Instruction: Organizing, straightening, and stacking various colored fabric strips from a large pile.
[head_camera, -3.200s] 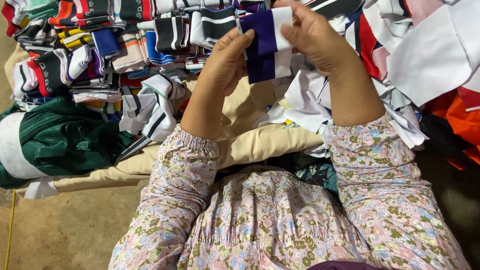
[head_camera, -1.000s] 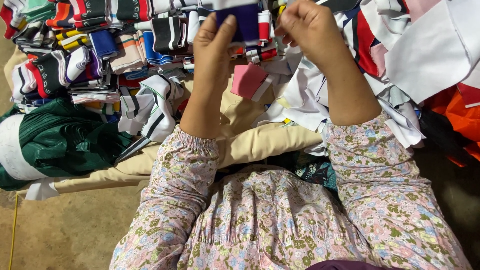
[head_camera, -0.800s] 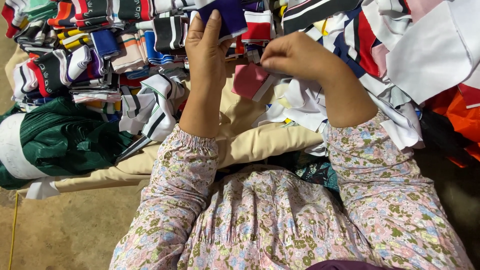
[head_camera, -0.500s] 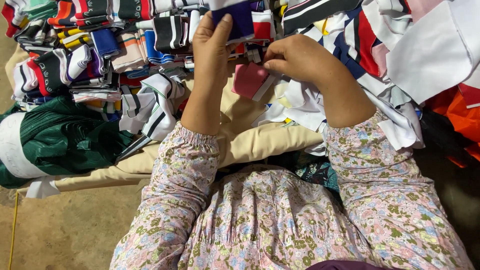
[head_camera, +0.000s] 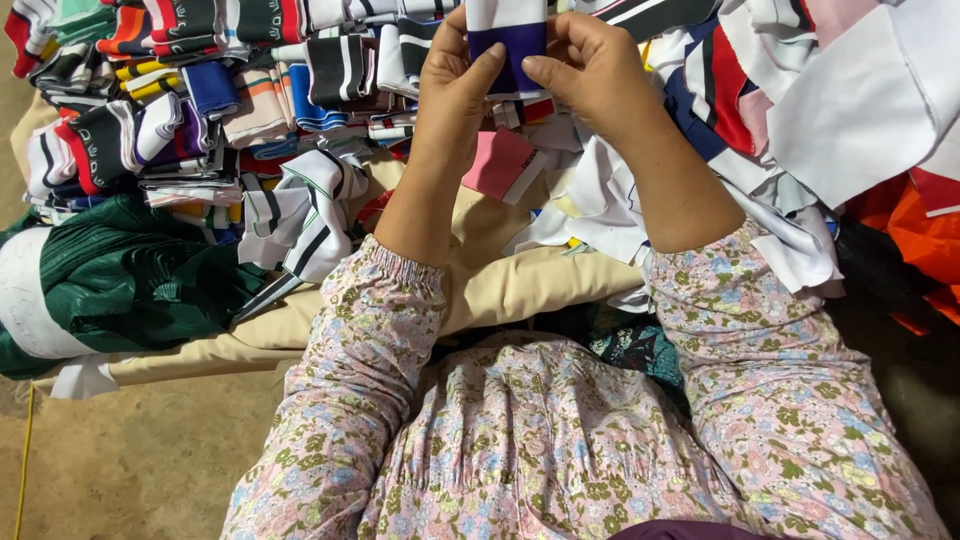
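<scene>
Your left hand (head_camera: 455, 85) and your right hand (head_camera: 590, 70) are both raised near the top of the view, and between them they hold a purple and white knit band (head_camera: 507, 45). The band stands upright, its white part at the top edge of the picture and its purple part below. Your left thumb lies across the purple part from the left, with the other fingers closed behind it. Your right thumb meets it from the right, and the right fingers curl around the band's far side. Both hands are closed on the cloth, not spread.

Just below the band, between your forearms, a pink cloth piece (head_camera: 497, 165) lies on a tan cushion (head_camera: 520, 285) that runs across in front of you. To the left, folded striped knit bands (head_camera: 200, 90) sit packed in rows, in red, black, white, blue and orange. Near your left forearm lies a loose white piece with dark stripes (head_camera: 300, 215), just beside the rows. Further left, a dark green garment (head_camera: 130, 280) is bunched up against the cushion, with a white band at its edge.

To the right, loose fabric pieces (head_camera: 800, 110) in white, red and navy are heaped beside your right arm, and an orange cloth (head_camera: 915, 235) shows at the far right edge. Your floral sleeves (head_camera: 370, 330) fill the lower part of the view.
</scene>
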